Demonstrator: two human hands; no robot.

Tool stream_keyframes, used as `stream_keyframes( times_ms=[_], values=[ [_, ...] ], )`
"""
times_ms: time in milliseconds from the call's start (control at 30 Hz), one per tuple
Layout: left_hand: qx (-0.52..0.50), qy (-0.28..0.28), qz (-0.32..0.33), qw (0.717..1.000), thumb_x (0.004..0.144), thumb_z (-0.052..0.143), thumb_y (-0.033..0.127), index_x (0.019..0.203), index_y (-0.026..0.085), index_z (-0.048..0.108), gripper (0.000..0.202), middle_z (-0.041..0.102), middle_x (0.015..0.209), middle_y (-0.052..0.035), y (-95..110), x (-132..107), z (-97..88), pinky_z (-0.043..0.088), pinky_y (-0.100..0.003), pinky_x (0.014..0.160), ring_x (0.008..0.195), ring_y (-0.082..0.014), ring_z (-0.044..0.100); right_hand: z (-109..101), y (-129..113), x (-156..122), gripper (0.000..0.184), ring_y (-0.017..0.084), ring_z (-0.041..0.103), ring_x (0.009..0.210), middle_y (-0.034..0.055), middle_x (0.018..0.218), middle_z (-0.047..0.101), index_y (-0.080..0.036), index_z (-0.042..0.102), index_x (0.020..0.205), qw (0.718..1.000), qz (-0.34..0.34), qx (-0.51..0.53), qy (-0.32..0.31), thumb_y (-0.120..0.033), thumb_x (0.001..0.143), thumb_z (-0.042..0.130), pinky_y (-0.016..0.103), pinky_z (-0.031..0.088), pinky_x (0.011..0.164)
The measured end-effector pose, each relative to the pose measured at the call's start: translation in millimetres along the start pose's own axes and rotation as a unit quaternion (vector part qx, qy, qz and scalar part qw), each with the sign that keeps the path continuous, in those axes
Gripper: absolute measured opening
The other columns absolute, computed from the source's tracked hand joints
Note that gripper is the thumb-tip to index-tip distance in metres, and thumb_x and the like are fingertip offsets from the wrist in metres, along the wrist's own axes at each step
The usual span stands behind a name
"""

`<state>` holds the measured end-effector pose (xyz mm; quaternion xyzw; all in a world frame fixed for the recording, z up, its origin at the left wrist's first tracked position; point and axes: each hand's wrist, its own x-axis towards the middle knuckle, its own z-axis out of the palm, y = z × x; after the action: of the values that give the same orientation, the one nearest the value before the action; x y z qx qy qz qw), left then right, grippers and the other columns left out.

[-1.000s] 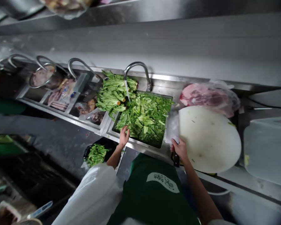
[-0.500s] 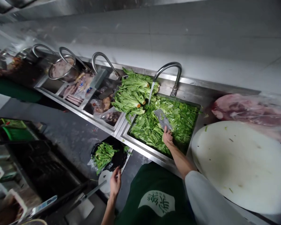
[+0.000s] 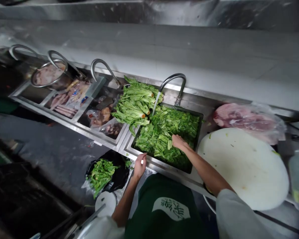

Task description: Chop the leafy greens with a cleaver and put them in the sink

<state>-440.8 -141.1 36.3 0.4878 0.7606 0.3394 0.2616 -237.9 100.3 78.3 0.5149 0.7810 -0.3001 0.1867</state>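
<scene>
A steel sink [image 3: 161, 165] is full of chopped green leaves [image 3: 164, 132], and water runs onto them from the curved tap [image 3: 173, 81]. My right hand [image 3: 178, 142] lies palm down on the chopped leaves with its fingertips sunk among them; no cleaver shows. My left hand [image 3: 140, 165] is curled at the sink's front rim, with a small white bit at its fingers that I cannot make out. A pile of whole leafy stalks [image 3: 134, 103] lies on the sink's left edge.
A round white cutting board [image 3: 244, 166] sits to the right, with bagged raw meat [image 3: 246, 119] behind it. To the left, more sinks hold packets of meat [image 3: 69, 98] and a metal bowl [image 3: 48, 74]. A black bag of green scraps [image 3: 103, 171] stands on the floor.
My right hand has dropped from holding a cleaver above the leaves to resting in them, with the cleaver out of sight. My left hand has risen from near the floor to the sink's rim.
</scene>
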Motion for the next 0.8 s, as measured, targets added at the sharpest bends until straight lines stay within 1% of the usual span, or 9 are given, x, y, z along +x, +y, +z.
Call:
stream_keyframes(
  times_ms=[100, 200, 300, 367, 433, 567, 667, 733, 800],
  values=[
    [0.02, -0.07, 0.158, 0.985, 0.105, 0.031, 0.042, 0.135, 0.021, 0.061, 0.048, 0.063, 0.134, -0.0119, 63, 57, 27.8, 0.044, -0.045, 0.113, 0.13, -0.0238, 0.056, -23, 10, -53, 0.027, 0.026, 0.071, 0.104, 0.0229, 0.105, 0.074, -0.007, 0.073, 0.104, 1.0, -0.011, -0.03, 0.0, -0.005, 0.084, 0.055, 0.03, 0.05, 0.088],
    [0.067, -0.219, 0.332, 0.915, 0.106, 0.032, 0.047, 0.155, 0.024, 0.039, 0.055, 0.04, 0.159, -0.0084, 119, 90, 60.0, 0.024, -0.048, 0.125, 0.151, -0.0235, 0.03, -32, 22, -105, 0.031, 0.027, 0.069, 0.109, 0.0215, 0.111, 0.072, -0.009, 0.071, 0.111, 0.998, -0.015, -0.048, 0.021, -0.006, 0.09, 0.049, 0.032, 0.048, 0.092],
    [0.117, -0.309, 0.405, 0.853, 0.105, 0.031, 0.053, 0.162, 0.027, 0.021, 0.063, 0.023, 0.166, -0.0072, 143, 104, 92.1, 0.012, -0.052, 0.126, 0.156, -0.0242, 0.015, -30, 41, -143, 0.03, 0.027, 0.069, 0.105, 0.0203, 0.111, 0.071, -0.008, 0.066, 0.117, 0.996, -0.002, -0.083, 0.042, -0.009, 0.093, 0.047, 0.032, 0.049, 0.089],
    [0.143, -0.314, 0.392, 0.853, 0.104, 0.03, 0.055, 0.162, 0.028, 0.017, 0.065, 0.019, 0.167, -0.0075, 138, 112, 108.3, 0.009, -0.055, 0.126, 0.156, -0.0249, 0.013, -24, 60, -163, 0.029, 0.027, 0.069, 0.101, 0.0201, 0.11, 0.07, -0.007, 0.064, 0.117, 0.992, 0.014, -0.111, 0.058, -0.01, 0.094, 0.047, 0.031, 0.05, 0.084],
    [0.166, -0.301, 0.332, 0.878, 0.104, 0.028, 0.055, 0.163, 0.027, 0.015, 0.066, 0.015, 0.168, -0.0083, 120, 124, 118.0, 0.009, -0.059, 0.125, 0.156, -0.0263, 0.011, -14, 85, -181, 0.027, 0.027, 0.068, 0.1, 0.0193, 0.11, 0.068, -0.008, 0.063, 0.116, 0.989, 0.027, -0.126, 0.079, -0.012, 0.094, 0.048, 0.03, 0.049, 0.08],
    [0.226, -0.276, 0.118, 0.927, 0.104, 0.029, 0.052, 0.162, 0.026, 0.02, 0.064, 0.011, 0.168, -0.0103, 68, 141, 124.7, 0.017, -0.07, 0.117, 0.156, -0.0344, 0.009, 20, 149, -224, 0.018, 0.024, 0.067, 0.097, 0.0131, 0.102, 0.067, -0.015, 0.062, 0.108, 0.98, 0.065, -0.122, 0.14, -0.015, 0.092, 0.054, 0.027, 0.047, 0.076],
    [0.264, -0.265, 0.008, 0.927, 0.095, 0.046, 0.063, 0.161, 0.032, 0.02, 0.077, 0.003, 0.169, -0.0116, 36, 131, 134.9, 0.025, -0.08, 0.105, 0.153, -0.0468, -0.001, 56, 200, -254, 0.023, 0.022, 0.067, 0.091, 0.0102, 0.101, 0.067, -0.018, 0.059, 0.114, 0.964, 0.112, -0.095, 0.222, -0.024, 0.092, 0.055, 0.028, 0.047, 0.072],
    [0.28, -0.266, -0.014, 0.922, 0.084, 0.061, 0.069, 0.161, 0.034, 0.021, 0.093, 0.001, 0.169, -0.0142, 24, 119, 149.8, 0.027, -0.083, 0.099, 0.15, -0.053, -0.006, 81, 227, -269, 0.026, 0.024, 0.067, 0.087, 0.0105, 0.099, 0.068, -0.016, 0.059, 0.115, 0.949, 0.156, -0.077, 0.263, -0.03, 0.094, 0.053, 0.03, 0.048, 0.068],
    [0.287, -0.268, -0.031, 0.919, 0.077, 0.07, 0.067, 0.16, 0.031, 0.026, 0.1, 0.007, 0.168, -0.0189, 18, 110, 167.6, 0.03, -0.082, 0.098, 0.149, -0.056, 0.001, 103, 246, -278, 0.032, 0.025, 0.068, 0.085, 0.0124, 0.102, 0.069, -0.015, 0.06, 0.116, 0.933, 0.208, -0.051, 0.291, -0.037, 0.094, 0.05, 0.032, 0.048, 0.067]
  ],
)
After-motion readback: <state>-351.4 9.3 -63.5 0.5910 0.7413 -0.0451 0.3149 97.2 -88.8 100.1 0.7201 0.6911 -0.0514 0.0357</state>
